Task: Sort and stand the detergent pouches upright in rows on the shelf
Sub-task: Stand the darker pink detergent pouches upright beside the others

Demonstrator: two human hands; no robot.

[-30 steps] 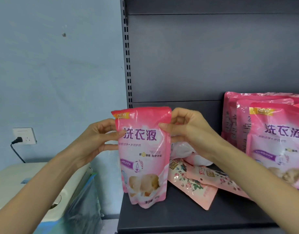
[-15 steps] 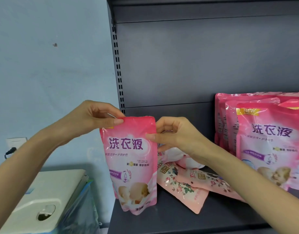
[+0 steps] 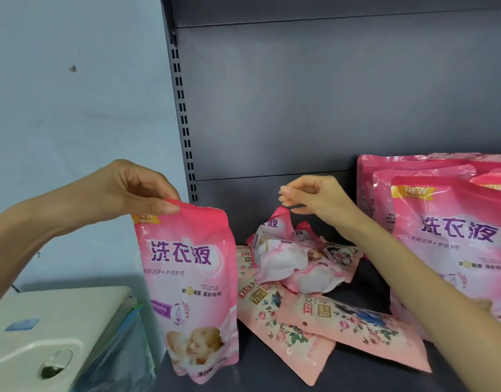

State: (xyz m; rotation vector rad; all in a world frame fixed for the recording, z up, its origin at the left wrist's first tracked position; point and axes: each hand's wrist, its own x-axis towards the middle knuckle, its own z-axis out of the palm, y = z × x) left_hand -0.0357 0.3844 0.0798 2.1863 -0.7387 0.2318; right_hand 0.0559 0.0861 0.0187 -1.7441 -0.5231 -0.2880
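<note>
Left hand [image 3: 136, 190] pinches the top left corner of a pink detergent pouch [image 3: 190, 278] between thumb and fingers. It is a one-corner hold, with the pouch hanging upright, print outward, at the far left end of the shelf [image 3: 371, 377]. Cannot tell whether its base bears on the shelf. Right hand [image 3: 314, 196] hovers apart from it, fingers loosely curled and blurred, nothing in them, above a heap of crumpled pink-and-white pouches [image 3: 283, 264]. Floral pouches [image 3: 286, 329] lie flat in front of the heap, one just beside the held pouch's lower right. A row of matching pink pouches [image 3: 447, 236] stands at the right, well apart. Risks, as judged: the pouch looks soft and liquid-filled, so with nothing behind or beside it, it may slump or tip forward once the corner is released. Its base is near the shelf's left edge, with a white appliance [image 3: 45, 329] lower down past it — a sideways slip could carry it off. A floral corner caught under the base would tilt it. A row begun here may split this kind from its matches.
</note>
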